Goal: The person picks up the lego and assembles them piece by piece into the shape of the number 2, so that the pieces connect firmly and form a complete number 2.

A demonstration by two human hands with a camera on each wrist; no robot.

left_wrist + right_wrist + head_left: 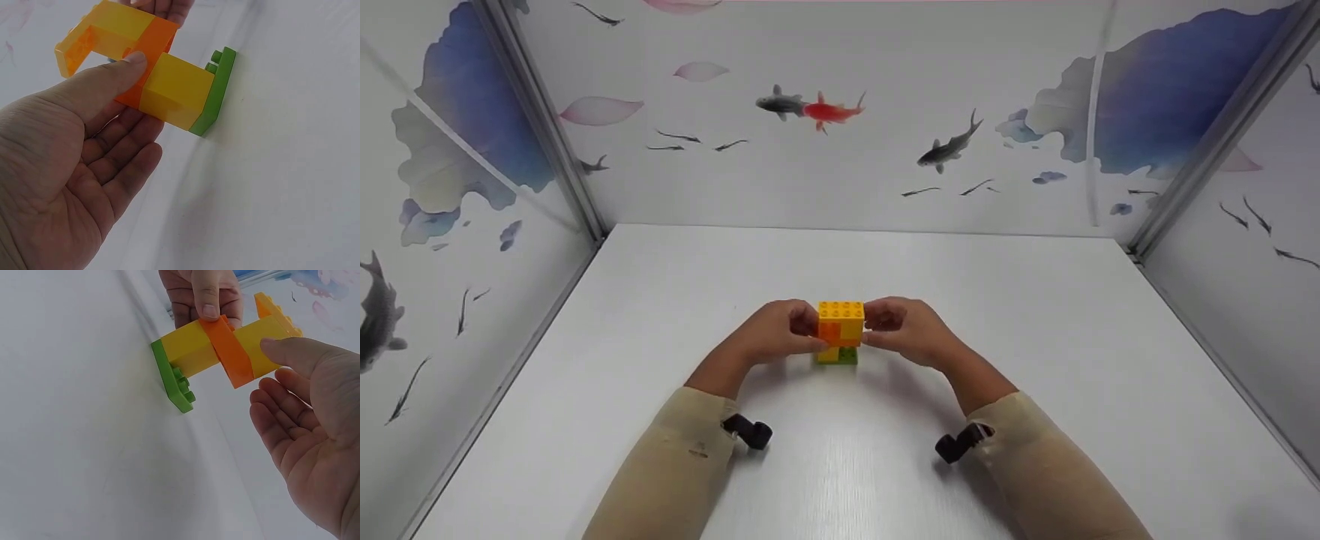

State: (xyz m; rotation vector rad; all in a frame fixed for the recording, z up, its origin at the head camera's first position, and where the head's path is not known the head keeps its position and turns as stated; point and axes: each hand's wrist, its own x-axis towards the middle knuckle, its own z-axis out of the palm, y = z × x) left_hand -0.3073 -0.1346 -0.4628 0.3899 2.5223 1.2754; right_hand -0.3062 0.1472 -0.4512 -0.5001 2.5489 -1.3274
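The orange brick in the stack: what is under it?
Under the orange brick sits a yellow brick, and below that a green plate on the white table. What lies under the plate cannot be seen.

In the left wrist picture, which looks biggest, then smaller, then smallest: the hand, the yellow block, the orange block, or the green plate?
1. left hand, though it is nearest the camera.
2. yellow block.
3. orange block and green plate look about alike.
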